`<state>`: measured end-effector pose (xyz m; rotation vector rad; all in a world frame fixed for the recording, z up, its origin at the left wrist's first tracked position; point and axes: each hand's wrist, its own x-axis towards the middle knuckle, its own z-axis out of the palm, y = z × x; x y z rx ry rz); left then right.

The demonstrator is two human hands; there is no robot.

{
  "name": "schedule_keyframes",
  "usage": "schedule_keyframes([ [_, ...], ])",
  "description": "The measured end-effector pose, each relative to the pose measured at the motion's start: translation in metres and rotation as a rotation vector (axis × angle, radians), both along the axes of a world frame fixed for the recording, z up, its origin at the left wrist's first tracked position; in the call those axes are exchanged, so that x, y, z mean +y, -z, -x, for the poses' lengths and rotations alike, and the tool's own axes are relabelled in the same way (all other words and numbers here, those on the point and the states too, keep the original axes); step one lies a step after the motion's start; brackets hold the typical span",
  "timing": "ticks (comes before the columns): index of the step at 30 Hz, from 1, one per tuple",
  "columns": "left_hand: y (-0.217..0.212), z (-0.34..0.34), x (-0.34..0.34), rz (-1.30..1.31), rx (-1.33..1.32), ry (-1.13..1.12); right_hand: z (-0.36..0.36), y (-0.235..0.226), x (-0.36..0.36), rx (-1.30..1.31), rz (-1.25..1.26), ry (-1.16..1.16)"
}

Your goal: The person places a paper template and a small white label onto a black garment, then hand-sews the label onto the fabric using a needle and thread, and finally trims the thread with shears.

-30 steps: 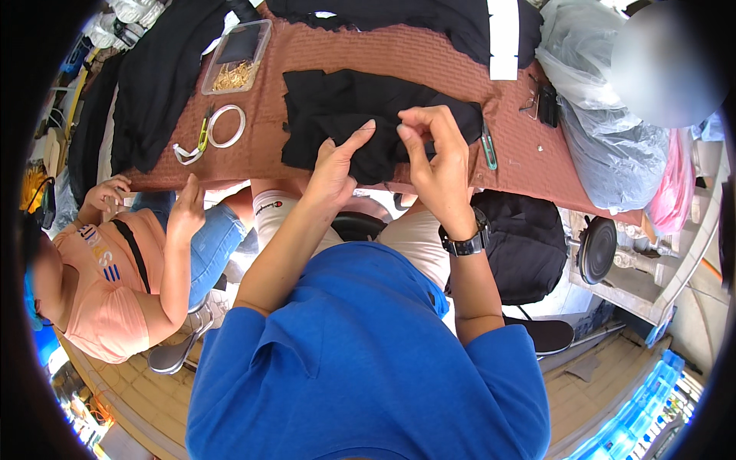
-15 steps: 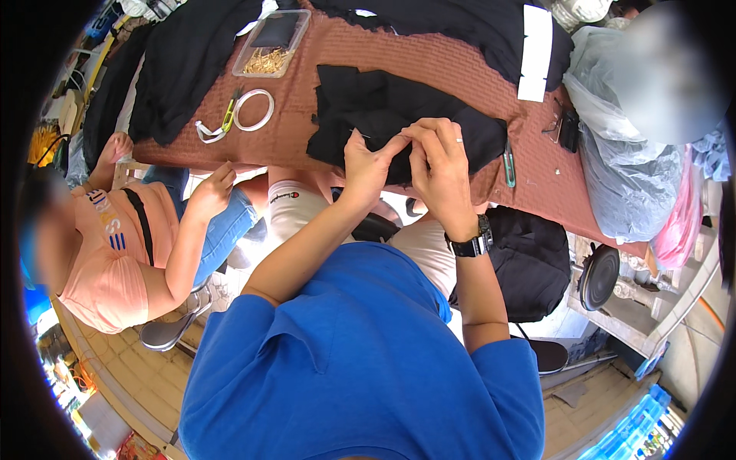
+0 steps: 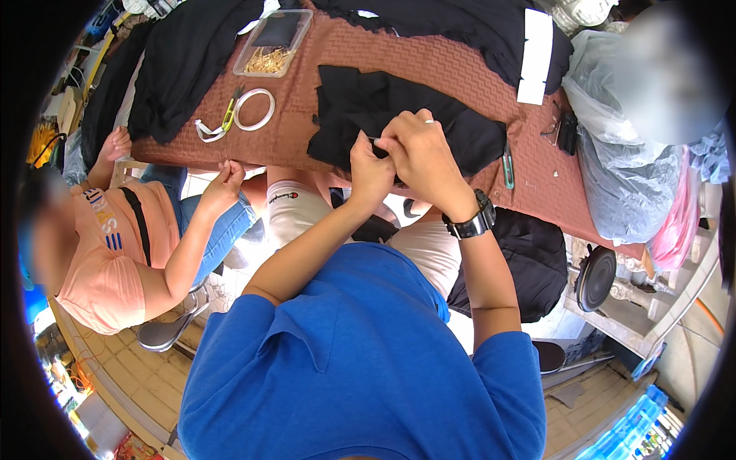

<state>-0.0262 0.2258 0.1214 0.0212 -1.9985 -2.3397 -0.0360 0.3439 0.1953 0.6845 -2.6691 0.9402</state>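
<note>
A piece of black cloth (image 3: 399,100) lies crumpled at the table's near edge, right under my hands. My left hand (image 3: 373,172) is closed in a pinch over its near part. From the right, my right hand (image 3: 425,157) meets it, fingers curled and pressed together, a ring on one finger. Between the fingertips shows a thin, pale, pin-like sliver (image 3: 373,139); its kind is too small to tell. Fingers hide the rest of what is pinched. A green cutter (image 3: 508,169) lies just right of the cloth.
On the brown-covered table (image 3: 322,42) are a clear box of gold-coloured pieces (image 3: 270,61), a white ring (image 3: 254,110), yellow snips (image 3: 228,115) and a white strip (image 3: 534,57). Plastic bags (image 3: 613,176) bulge at right. A person in a peach shirt (image 3: 115,261) sits at left.
My right hand has turned over and moved left and down, against my left fingertips. My left fingers have drawn together. The neighbour's hands have shifted slightly.
</note>
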Motion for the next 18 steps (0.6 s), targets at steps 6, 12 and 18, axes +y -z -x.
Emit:
schedule_keyframes([
  [6,-0.028,0.009,-0.01,-0.601,-0.577,0.27,-0.002,-0.007,0.015,-0.377,0.922,0.045],
  [12,-0.033,0.007,-0.01,-0.797,-0.853,0.413,-0.016,-0.029,0.028,-0.362,1.045,0.069],
  [18,-0.043,0.008,0.0,-0.697,-0.735,0.42,-0.033,-0.049,0.037,-0.161,1.005,0.084],
])
